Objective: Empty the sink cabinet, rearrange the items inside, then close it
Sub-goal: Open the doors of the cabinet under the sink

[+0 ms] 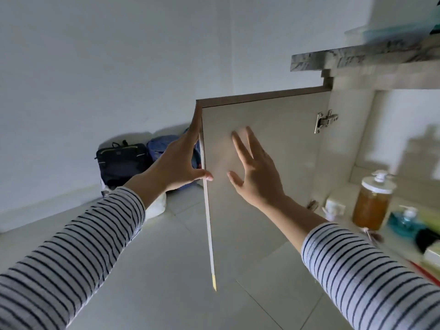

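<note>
The sink cabinet's left door (pixel 273 148) stands swung wide, its pale inner face toward me. My left hand (pixel 181 160) lies against the door's outer face with straight fingers, and its thumb wraps round the free edge. My right hand (pixel 257 172) is spread flat with straight fingers on or just in front of the inner face. Inside the cabinet (pixel 390 144) at the right stand an amber pump jar (pixel 371 206), a blue pump bottle (pixel 404 220) and a small white box (pixel 335 208).
A marble countertop (pixel 357 58) juts out above the cabinet. Dark and blue bags (pixel 123 160) and a white bag (pixel 156 206) sit on the tiled floor against the wall behind the door. A metal hinge (pixel 325 120) holds the door.
</note>
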A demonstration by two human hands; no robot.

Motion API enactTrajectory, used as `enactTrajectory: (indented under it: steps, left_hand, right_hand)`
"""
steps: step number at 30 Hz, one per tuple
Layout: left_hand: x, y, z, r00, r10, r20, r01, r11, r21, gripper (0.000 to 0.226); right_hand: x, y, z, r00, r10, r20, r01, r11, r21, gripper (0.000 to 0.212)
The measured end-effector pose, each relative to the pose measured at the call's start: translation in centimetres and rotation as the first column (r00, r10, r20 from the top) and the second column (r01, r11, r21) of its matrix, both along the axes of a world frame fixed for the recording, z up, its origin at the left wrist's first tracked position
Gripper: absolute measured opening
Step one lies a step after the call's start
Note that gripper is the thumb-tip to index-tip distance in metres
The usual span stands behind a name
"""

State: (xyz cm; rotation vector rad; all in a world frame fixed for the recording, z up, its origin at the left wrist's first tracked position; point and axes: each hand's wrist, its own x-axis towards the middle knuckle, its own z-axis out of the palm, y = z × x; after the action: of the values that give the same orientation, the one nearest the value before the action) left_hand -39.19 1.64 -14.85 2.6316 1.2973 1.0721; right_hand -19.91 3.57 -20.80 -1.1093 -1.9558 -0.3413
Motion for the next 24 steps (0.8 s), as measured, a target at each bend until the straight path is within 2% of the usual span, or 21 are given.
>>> enactTrajectory:
  steps: [3,6,10,14,17,21,24]
  left_hand:
    - [0.3,0.4,-0.7,0.992,0.123,-0.03,-0.117,0.98,0.164,0.127]
    - [1.9,0.6,-1.5,0.95,0.312,0.032,-0.299,0.872,0.388,0.096]
    - [6.0,1.8,-2.4,0.959,0.279,-0.053,-0.209,0.82,0.532,0.073]
    - [11.5,3.3,-3.7,0.989,0.136,-0.06,-0.086,0.852,0.516,0.067]
    - [16.4,4.1,-4.8,0.999,-0.002,-0.037,0.017,0.911,0.413,0.07]
    - [24.1,4.5,-7.1,0.985,-0.171,-0.029,0.173,0.954,0.245,0.087]
    - [30.2,3.6,-8.4,0.938,-0.341,-0.058,0.345,0.932,0.107,0.104]
  right_hand:
    - [0.8,0.3,-0.1,0.997,-0.011,0.075,0.015,0.998,-0.053,0.076]
    - [3.4,0.6,-0.2,0.974,-0.08,0.211,0.122,0.973,-0.196,0.071]
    - [8.8,0.4,-0.1,0.93,-0.21,0.301,0.307,0.894,-0.326,0.069]
    - [15.3,-1.9,1.3,0.86,-0.274,0.43,0.438,0.83,-0.346,0.064]
    - [20.5,-4.1,2.3,0.797,-0.325,0.51,0.521,0.797,-0.305,0.063]
    - [27.0,-7.4,4.2,0.705,-0.453,0.546,0.639,0.74,-0.211,0.062]
    - [31.1,-10.2,5.9,0.618,-0.565,0.547,0.698,0.714,-0.052,0.06]
